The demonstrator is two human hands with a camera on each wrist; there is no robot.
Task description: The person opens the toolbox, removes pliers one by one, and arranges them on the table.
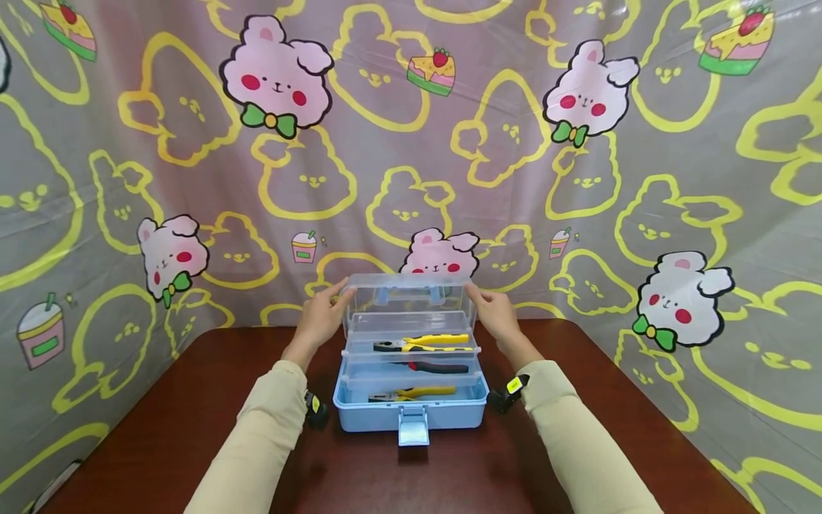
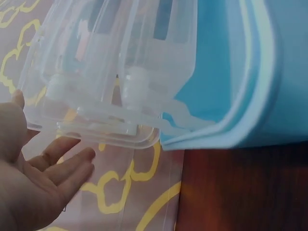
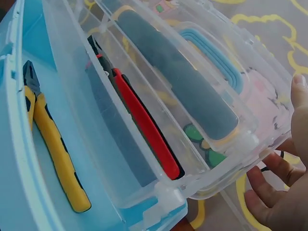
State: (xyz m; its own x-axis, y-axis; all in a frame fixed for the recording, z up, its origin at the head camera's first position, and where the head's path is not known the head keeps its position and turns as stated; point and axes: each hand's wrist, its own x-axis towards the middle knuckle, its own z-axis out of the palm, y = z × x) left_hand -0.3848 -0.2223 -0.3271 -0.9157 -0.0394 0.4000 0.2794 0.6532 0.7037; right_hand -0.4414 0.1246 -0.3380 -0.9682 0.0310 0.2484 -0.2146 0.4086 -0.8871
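A light blue toolbox (image 1: 411, 417) sits on the table, its clear lid (image 1: 411, 280) raised and its stepped trays fanned out. At the lid's left corner is my left hand (image 1: 321, 318), thumb on one side of the edge and fingers on the other. My right hand (image 1: 493, 314) holds the right corner likewise. Yellow-handled pliers (image 1: 420, 343) lie in the upper tray. The lower tray carries red-and-black-handled pliers (image 3: 144, 125). Down in the blue base are more yellow-handled pliers (image 3: 60, 154). The front latch (image 1: 413, 428) hangs down.
A dark reddish-brown table (image 1: 411, 478) extends around the toolbox. Behind it and along both sides hangs a grey curtain (image 1: 385, 214) with cartoon rabbits and yellow outlines. A blue carrying handle (image 3: 211, 57) is fixed to the lid. Each wrist wears a black camera strap.
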